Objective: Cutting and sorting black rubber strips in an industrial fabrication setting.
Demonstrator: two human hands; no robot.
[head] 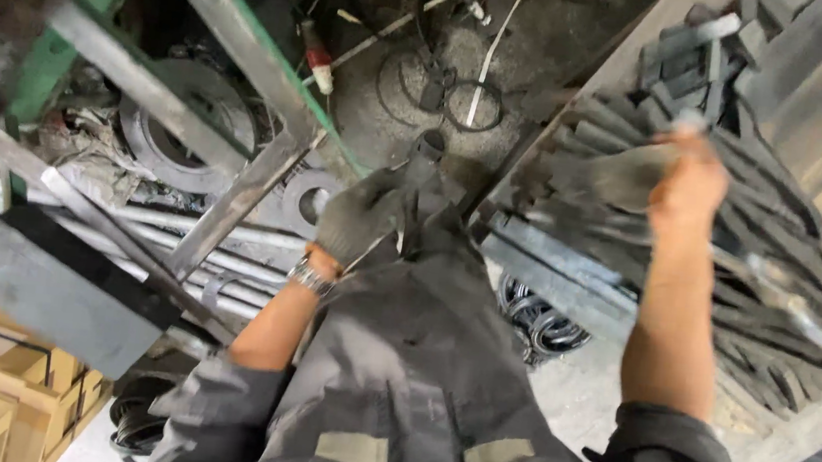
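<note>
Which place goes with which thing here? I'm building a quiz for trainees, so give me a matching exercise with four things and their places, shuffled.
Things:
1. left hand
2. right hand
3. flat grey plate
4. red-tipped plug

Places:
A. lower left, resting on the rack
B. in a dark glove, gripping a dark handle at centre
C. on the floor at top, near wire rings
D. bare, raised over the pile of dark metal bars

Pairs: 1-B, 2-D, 3-A, 4-C
</note>
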